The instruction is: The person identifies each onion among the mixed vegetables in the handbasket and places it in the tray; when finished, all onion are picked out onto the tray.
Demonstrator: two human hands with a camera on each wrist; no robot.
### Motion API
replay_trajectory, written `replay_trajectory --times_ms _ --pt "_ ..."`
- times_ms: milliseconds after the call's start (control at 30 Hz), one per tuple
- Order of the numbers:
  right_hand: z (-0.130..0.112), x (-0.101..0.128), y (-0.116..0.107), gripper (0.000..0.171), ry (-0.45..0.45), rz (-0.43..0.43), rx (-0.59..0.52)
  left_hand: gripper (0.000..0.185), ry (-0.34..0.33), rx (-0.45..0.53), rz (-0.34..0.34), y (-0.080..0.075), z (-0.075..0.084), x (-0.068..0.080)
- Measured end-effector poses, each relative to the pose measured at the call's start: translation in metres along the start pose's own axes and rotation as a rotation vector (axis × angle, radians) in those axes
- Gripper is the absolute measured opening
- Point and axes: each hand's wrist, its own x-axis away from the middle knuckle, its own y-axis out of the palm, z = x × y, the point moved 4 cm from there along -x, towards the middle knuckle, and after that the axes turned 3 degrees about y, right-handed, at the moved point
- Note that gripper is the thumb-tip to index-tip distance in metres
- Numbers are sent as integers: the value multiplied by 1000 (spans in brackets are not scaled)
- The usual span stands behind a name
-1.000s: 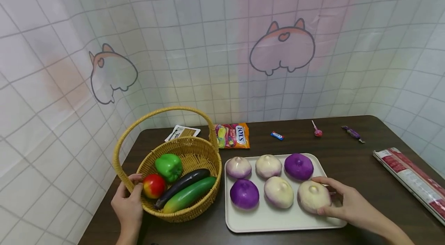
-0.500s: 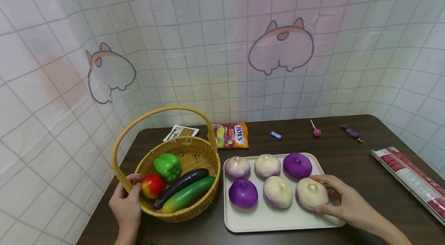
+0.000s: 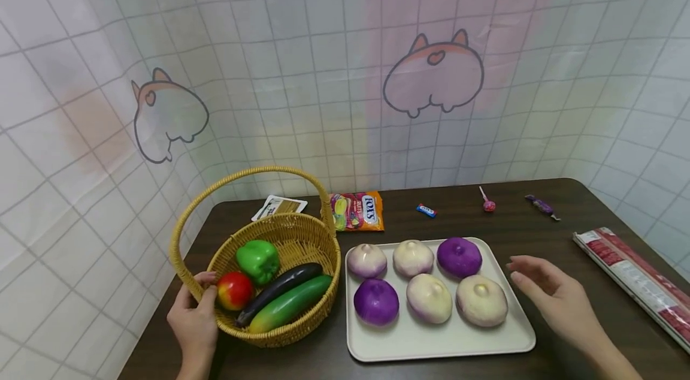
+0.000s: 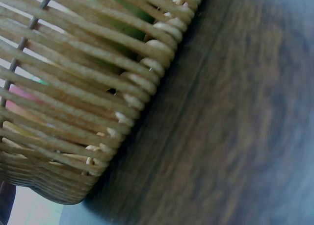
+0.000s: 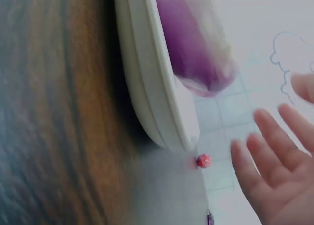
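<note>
Now that the right hand (image 3: 555,296) has let go, open beside the tray (image 3: 431,344), the pale onion (image 3: 481,301) rests there, while the left hand (image 3: 194,323) apparently grips the basket (image 3: 318,236) rim.

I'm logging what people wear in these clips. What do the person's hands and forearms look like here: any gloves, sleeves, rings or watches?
Both hands are bare: no gloves and no rings show on the left hand or the right hand. The forearms are bare as far as the frame's lower edge, with no sleeve, watch or band visible. The nails look short and unpainted.
</note>
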Motion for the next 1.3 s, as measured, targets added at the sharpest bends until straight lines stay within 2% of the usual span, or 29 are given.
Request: replay_trajectory --times_ms 67,167,567,700,867,1000,1067,1133,1233,1300 --pt "4 -2 -6 26 25 78 -14 21 12 -13 -3 0 0 0" --pt "8 -3 -10 25 41 128 -43 22 19 -30 -4 1 1 -1" --pt "14 -7 -8 23 47 171 -88 22 -6 -69 -17 -1 -1 -1" --pt "12 -7 -6 23 56 186 -78 26 30 -76 -31 -4 2 -2" --pt "5 -5 0 20 46 174 -63 44 152 -16 -44 -6 14 -2" --pt "-4 -2 5 17 22 156 -58 58 273 85 10 -5 33 1" --pt "-10 -2 6 17 0 154 -45 59 340 160 72 -4 49 3" --pt "-17 -2 7 18 -30 148 -32 53 411 228 163 -3 72 6" --pt "-29 -6 6 21 -89 138 -12 41 551 288 307 1 108 13" --pt "-38 -11 4 23 -137 121 -2 33 644 314 371 7 131 21"
